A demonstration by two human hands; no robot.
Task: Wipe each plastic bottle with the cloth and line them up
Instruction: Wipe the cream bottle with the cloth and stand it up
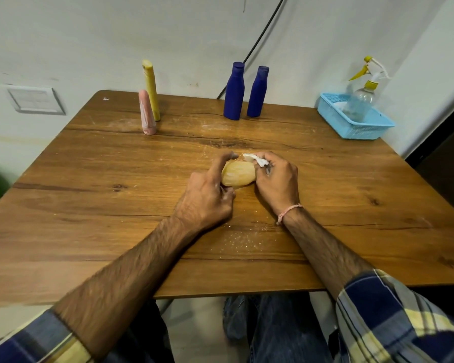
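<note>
A short tan bottle (238,174) sits at the middle of the wooden table (89,179), held between both hands. My left hand (207,197) grips its left side, index finger over the top. My right hand (278,182) holds a small white cloth (254,159) against the bottle's right upper side. At the back left stand a tall yellow bottle (150,90) and a pink bottle (146,112), close together. Two dark blue bottles (233,91) (258,92) stand side by side at the back centre.
A light blue plastic basket (362,127) at the back right corner holds a clear spray bottle (359,100) with a yellow nozzle. A black cable (260,39) runs down the wall behind the blue bottles. White dust specks lie on the table.
</note>
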